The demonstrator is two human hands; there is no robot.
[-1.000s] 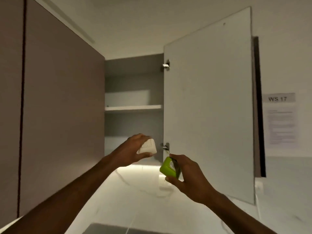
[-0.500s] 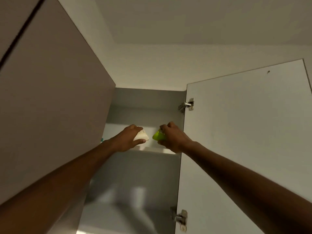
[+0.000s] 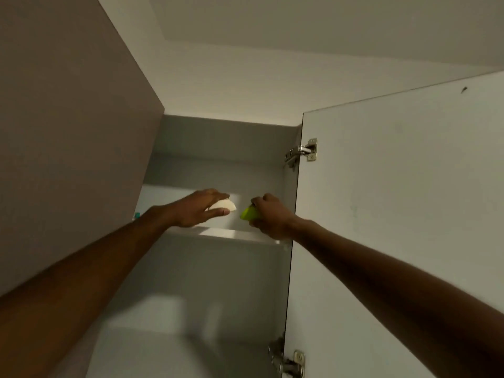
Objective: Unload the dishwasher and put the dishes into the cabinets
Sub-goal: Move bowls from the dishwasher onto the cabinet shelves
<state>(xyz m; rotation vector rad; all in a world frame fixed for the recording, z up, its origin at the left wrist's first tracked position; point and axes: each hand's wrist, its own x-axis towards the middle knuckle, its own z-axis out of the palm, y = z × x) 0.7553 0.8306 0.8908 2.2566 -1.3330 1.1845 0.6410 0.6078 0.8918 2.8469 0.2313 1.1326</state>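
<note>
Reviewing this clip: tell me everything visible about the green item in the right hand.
The green item is small, bright lime and smooth, plastic by the look; only one rounded end shows, so its kind is unclear. The right hand curls round it from the right, hiding the rest. It sits level with the upper shelf of the open cabinet, apart from the white item in the left hand. Contact with the shelf cannot be told.

We see the shelf [image 3: 240,236] inside the open cabinet [image 3: 218,282] from below, its pale front edge catching light. Whether anything rests directly on it we cannot tell; a small teal object [image 3: 136,214] shows at its left end.
</note>
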